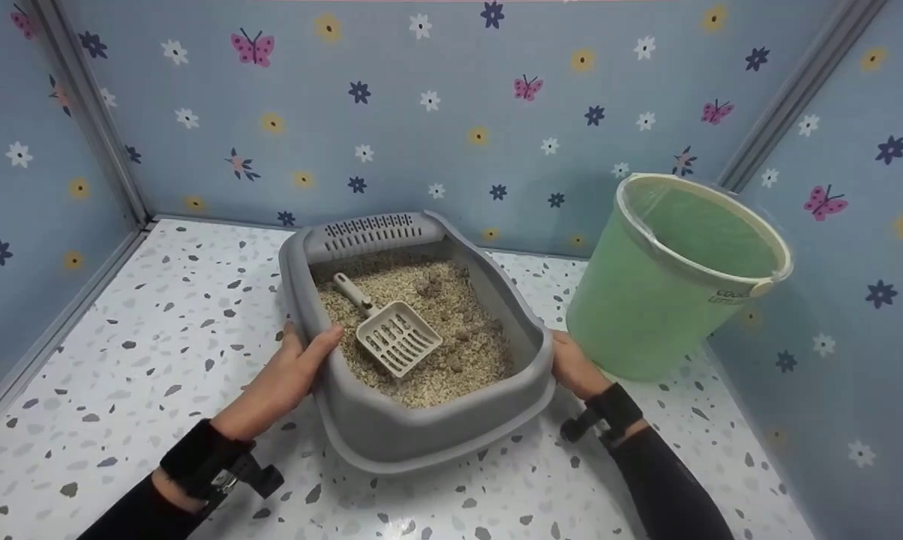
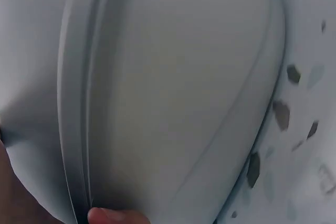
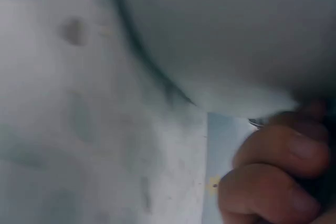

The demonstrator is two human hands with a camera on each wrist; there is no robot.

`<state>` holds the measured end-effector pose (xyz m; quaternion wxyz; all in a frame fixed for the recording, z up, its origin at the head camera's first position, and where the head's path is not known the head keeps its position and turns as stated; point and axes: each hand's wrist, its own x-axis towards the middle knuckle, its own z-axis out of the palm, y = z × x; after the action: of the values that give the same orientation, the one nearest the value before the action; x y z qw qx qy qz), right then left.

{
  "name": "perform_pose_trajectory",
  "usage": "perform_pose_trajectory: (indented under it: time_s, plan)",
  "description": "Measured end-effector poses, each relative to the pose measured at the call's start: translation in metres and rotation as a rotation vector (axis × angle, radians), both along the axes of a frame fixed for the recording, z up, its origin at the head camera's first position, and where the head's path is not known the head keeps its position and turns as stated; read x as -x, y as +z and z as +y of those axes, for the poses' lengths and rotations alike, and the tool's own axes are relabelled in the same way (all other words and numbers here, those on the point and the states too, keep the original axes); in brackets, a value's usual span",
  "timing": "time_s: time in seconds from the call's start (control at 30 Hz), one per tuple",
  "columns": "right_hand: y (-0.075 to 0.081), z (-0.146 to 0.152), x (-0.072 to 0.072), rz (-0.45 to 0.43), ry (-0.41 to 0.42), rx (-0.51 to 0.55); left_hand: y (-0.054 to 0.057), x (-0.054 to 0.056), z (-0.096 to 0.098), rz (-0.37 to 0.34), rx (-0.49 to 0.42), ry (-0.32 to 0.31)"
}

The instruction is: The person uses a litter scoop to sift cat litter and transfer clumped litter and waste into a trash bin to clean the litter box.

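While the left hand [image 1: 285,384] grips the grey litter box [image 1: 429,433] with its thumb over the rim, the right hand [image 1: 577,367] holds the opposite side with bent fingers. I see this box between both hands, near the green bin [image 1: 631,300]; a slotted scoop [image 1: 399,339] lies on its litter [image 1: 466,367].

A white terrazzo-patterned worktop [image 1: 174,352], flecked with gray chips, bears a pale-green wastebasket [image 1: 639,300] at right, beside a gray litter box [image 1: 429,435] whose contact with the surface is unclear.

One tray [image 1: 429,431], one scoop [image 1: 382,323], one bin [image 1: 639,300]
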<state>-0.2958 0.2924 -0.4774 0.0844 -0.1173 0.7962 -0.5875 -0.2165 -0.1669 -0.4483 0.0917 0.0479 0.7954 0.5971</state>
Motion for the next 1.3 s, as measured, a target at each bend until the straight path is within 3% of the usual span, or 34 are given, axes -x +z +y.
perform_pose_trajectory:
  time_s: [0.17, 0.4, 0.57, 0.7, 0.83, 1.03, 1.3]
  plan:
    - [-0.003, 0.001, -0.014, 0.045, 0.026, -0.020, -0.002, 0.011, -0.008, -0.007, 0.012, -0.046]
    - [-0.004, -0.007, -0.042, -0.099, 0.067, 0.074, -0.007, 0.037, -0.023, 0.030, 0.004, -0.072]
    - [-0.004, -0.013, -0.036, -0.128, 0.012, 0.081, -0.007, 0.030, -0.025, 0.032, -0.029, -0.080]
    - [-0.004, -0.020, -0.022, -0.080, -0.072, 0.059, -0.003, 0.019, -0.020, 0.010, -0.053, -0.077]
    - [-0.007, -0.025, -0.018, -0.012, -0.138, 0.066, -0.001, 0.021, -0.018, 0.012, -0.092, -0.079]
    - [-0.011, -0.031, -0.026, 0.010, -0.159, 0.064, -0.004, 0.029, -0.022, -0.001, -0.119, -0.050]
    - [-0.011, -0.035, -0.039, -0.016, -0.172, 0.048, -0.009, 0.023, -0.025, 0.002, -0.113, -0.026]
